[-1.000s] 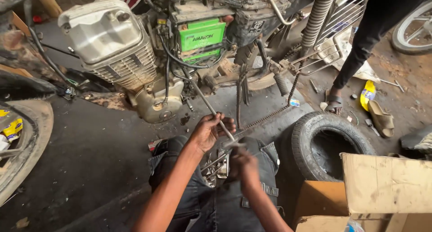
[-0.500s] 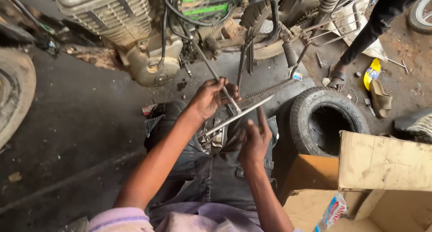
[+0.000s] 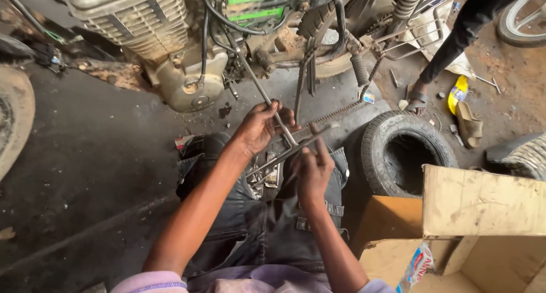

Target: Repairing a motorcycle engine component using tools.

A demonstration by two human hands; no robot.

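- Left hand (image 3: 259,129) and right hand (image 3: 313,170): bare, no gloves.
- Forearms bare.
- Sleeves (image 3: 151,283): short, pale lilac, with a darker band at the hem.
- Jeans (image 3: 267,225): dark grey denim, grimy.

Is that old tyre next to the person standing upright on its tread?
No, the tyre lies flat on the ground, its open centre facing up, beside the cardboard box.

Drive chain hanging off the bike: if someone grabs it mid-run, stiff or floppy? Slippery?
The drive chain sags in a slack curve toward the old tyre, so it would likely drape and swing, not hold shape. Its linked metal build suggests it is heavy for its thickness. It looks dark and grimy, so probably greasy to grip.
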